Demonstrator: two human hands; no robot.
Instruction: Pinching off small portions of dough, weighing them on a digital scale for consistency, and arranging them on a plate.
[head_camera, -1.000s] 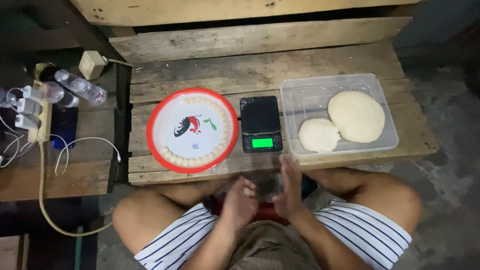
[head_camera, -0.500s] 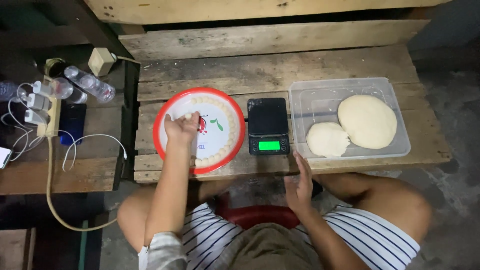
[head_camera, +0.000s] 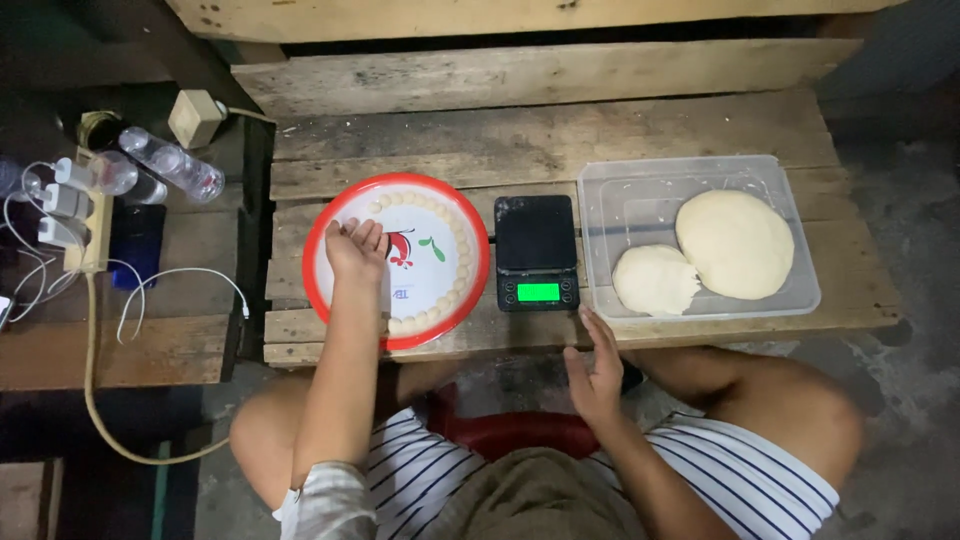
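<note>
Presently, the left hand (head_camera: 355, 247) rests on the round red-rimmed tray (head_camera: 318, 290), fingers curled over the row of small dough balls (head_camera: 430, 317) that lines the tray's inner edge. Whether a ball is pinched under the fingers cannot be told; the fingertips are turned down and hidden. The right hand (head_camera: 597, 368) hangs open and empty, palm turned inward, just below the table's (head_camera: 650, 120) front edge and near the digital scale (head_camera: 537, 252).

Position of items relative to the hands:
- Tray: directly under the left hand, left of the scale.
- Scale: between the two hands, its green display lit; the platform is bare.
- Clear plastic tub (head_camera: 640, 185): beyond and to the right of the right hand, holding a large dough mound (head_camera: 735, 243) and a smaller dough piece (head_camera: 655, 280) touching it.

Handling estimate: the dough balls appear soft, light and slightly tacky. They will likely deform under firm pressure, so a loose grip from the sides with the fingertips is advised. The large mound would sag if lifted from one edge; support from underneath is preferable.

Limits of view: the tray's printed centre is partly covered by the left hand. The scale reading is too small to make out. Cables and plastic bottles (head_camera: 170, 162) lie well left of the left hand, in dim light.
</note>
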